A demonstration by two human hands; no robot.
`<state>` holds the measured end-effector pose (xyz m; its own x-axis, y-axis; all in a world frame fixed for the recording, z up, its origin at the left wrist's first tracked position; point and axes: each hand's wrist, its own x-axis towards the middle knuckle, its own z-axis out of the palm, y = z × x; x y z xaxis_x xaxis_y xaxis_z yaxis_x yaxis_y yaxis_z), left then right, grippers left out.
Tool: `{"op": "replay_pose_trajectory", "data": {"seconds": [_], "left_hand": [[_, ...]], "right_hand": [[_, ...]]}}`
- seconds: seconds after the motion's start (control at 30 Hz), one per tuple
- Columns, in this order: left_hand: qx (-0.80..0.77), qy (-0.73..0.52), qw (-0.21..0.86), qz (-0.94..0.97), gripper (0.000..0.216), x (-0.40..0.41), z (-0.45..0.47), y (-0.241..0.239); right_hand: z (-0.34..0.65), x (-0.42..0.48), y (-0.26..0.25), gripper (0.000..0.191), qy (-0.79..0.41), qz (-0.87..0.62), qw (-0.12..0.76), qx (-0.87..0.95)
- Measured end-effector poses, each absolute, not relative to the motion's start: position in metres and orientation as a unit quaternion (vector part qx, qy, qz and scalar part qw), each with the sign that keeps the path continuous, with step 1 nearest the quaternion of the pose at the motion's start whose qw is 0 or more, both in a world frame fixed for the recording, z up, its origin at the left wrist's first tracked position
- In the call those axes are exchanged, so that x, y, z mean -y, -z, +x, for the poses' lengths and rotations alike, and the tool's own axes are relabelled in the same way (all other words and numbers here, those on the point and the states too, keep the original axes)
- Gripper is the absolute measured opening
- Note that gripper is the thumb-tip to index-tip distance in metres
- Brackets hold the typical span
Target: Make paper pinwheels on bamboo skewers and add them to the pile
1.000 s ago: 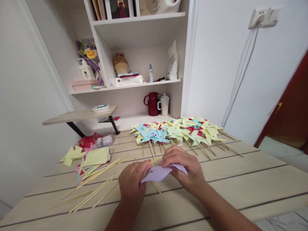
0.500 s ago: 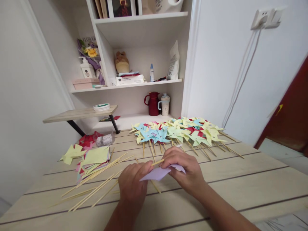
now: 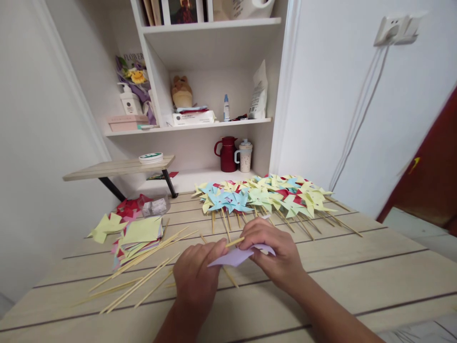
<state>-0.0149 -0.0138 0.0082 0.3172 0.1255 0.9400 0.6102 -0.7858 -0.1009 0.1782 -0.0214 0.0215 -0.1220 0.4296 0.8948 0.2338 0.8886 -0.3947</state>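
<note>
Over the middle of the wooden table (image 3: 357, 267), both my hands hold a lilac paper pinwheel (image 3: 233, 257). My left hand (image 3: 196, 274) pinches its left edge with the fingers closed. My right hand (image 3: 273, 250) grips its top right part, and a thin wooden stick (image 3: 234, 241) pokes out between the two hands. Behind them lies a row of finished paper pinwheels (image 3: 264, 195) in yellow, blue, green and red on sticks.
Loose wooden sticks (image 3: 139, 278) lie left of my hands, beside a stack of coloured paper squares (image 3: 137, 236) and a small clear box (image 3: 155, 206). At the back stand white shelves (image 3: 200, 126) with a red jug (image 3: 227, 154) and a cup. A small side table (image 3: 117, 169) stands left.
My hands and the lilac pinwheel have stayed almost in place, with only slight finger shifts. The view drifted a little.
</note>
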Motion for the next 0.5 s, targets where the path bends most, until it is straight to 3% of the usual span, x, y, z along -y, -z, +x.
{"op": "replay_pose_trajectory", "data": {"seconds": [0.5], "left_hand": [[0.24, 0.526, 0.242, -0.779, 0.017, 0.0145, -0.0161, -0.0091]], "right_hand": [[0.1767, 0.0225, -0.0216, 0.012, -0.08, -0.227, 0.637, 0.733]]}}
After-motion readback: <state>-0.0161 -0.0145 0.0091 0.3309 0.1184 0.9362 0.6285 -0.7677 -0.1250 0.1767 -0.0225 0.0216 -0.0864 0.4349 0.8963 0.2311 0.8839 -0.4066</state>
